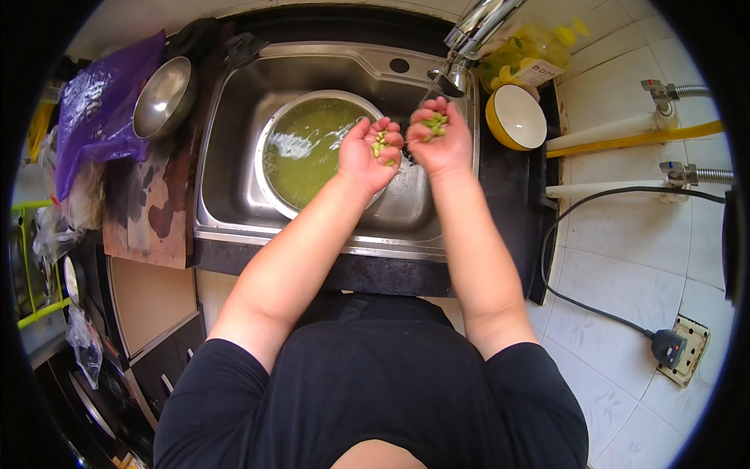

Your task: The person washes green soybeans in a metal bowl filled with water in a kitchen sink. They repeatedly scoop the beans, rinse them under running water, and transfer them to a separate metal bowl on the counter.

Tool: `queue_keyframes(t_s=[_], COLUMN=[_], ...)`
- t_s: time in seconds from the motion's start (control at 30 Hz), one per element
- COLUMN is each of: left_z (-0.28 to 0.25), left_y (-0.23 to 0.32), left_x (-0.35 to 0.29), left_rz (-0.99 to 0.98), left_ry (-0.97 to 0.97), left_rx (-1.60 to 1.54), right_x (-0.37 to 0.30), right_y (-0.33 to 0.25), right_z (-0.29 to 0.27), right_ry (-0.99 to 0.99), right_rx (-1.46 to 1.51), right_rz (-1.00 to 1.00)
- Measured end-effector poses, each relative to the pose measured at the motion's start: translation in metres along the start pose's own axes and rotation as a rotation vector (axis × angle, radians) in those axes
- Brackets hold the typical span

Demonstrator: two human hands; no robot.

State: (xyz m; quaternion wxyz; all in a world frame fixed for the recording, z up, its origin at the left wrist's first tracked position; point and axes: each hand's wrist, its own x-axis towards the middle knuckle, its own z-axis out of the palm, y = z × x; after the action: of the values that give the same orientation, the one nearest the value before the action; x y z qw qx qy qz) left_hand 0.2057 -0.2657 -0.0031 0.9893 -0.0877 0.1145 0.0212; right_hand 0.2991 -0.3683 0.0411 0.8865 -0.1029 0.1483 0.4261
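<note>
Palm up and cupped, my left hand holds several small green bean-like pieces over the right rim of a round metal basin. Cloudy greenish water fills the basin. Beside it, my right hand is also cupped, with more green pieces lying on its curled fingers. That hand is just below the chrome faucet, where a thin stream of water seems to come down. The basin stands in a steel sink. What lies beneath my hands is partly hidden.
A yellow bowl, white inside, sits right of the sink near a yellow patterned bag. Left are a metal bowl, a stained wooden board and a purple bag. A black cable runs down the right wall.
</note>
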Motion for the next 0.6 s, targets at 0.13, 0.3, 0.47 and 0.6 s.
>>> queue_keyframes(t_s=[0.13,0.3,0.47,0.6], left_z=[0.020,0.028,0.032,0.031], left_y=[-0.001,-0.001,0.000,0.004], left_x=[-0.011,-0.020,-0.028,-0.036], left_rz=[0.044,0.051,0.049,0.079], left_ry=[-0.032,-0.219,-0.242,-0.212], left_rx=[-0.267,-0.165,-0.113,-0.069], right_x=[0.022,0.058,0.060,0.032], right_y=[-0.036,-0.069,-0.074,-0.046], right_z=[0.015,0.030,0.033,0.030], right_ry=[0.255,0.323,0.203,0.200], right_rx=[-0.306,-0.655,-0.767,-1.021], right_rz=[0.029,0.198,0.005,-0.125])
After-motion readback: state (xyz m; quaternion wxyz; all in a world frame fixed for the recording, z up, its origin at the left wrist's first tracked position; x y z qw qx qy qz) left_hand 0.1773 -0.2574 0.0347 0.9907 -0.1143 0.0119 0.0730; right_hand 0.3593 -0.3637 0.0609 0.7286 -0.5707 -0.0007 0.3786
